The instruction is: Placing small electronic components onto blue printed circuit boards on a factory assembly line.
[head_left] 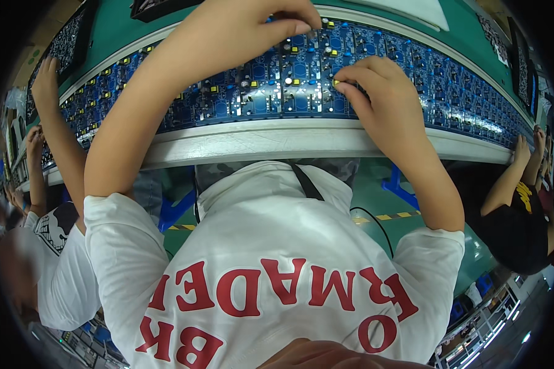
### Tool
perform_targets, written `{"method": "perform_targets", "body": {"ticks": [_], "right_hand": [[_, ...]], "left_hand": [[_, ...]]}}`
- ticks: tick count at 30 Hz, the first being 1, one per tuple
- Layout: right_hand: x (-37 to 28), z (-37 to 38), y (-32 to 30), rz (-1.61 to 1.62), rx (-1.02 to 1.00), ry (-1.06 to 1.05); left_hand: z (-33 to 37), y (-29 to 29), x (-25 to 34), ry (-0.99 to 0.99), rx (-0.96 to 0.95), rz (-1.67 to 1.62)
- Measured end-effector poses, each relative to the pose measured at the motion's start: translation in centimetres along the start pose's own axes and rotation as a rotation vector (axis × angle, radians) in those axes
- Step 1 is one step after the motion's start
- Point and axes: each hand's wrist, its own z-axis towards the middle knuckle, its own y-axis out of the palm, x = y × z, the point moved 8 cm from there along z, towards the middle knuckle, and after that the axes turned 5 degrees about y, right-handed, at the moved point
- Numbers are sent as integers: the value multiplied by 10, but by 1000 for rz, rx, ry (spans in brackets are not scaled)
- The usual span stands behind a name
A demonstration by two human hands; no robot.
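Note:
A long row of blue circuit boards [301,101] lies side by side across the bench, carrying small yellow, white and dark components. My left hand [283,18] reaches over the far edge of the boards, thumb and index finger brought together. Whatever may be between those fingertips is too small to make out. Further right, my right hand [381,89] is above the boards with thumb and forefinger pinched at a small yellow component [337,82]. That component is at board level, partly covered by the fingertips.
A pale metal rail [258,142] runs along the near side of the boards. Dark trays of small parts [68,46] stand at far left and far right. A white sheet-like item [406,11] lies beyond the boards. Co-workers' arms [58,117] reach in on both sides.

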Motion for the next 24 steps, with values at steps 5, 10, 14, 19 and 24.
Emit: {"method": "perform_targets", "body": {"ticks": [5,10,14,19,24], "right_hand": [[1,-1,4,-7,-22,-21],[-3,-1,2,-30,-28,-53],[-3,7,-3,-30,-57,-88],[46,74,-19,211,-182,110],[84,161,-55,-14,270,104]], "left_hand": [[-2,8,0,-35,-64,-54],[-12,5,15,690,162,-147],[-17,26,-31,-6,-67,-77],[-27,28,-30,-62,-55,-130],[-22,45,-21,-68,17,-235]]}}
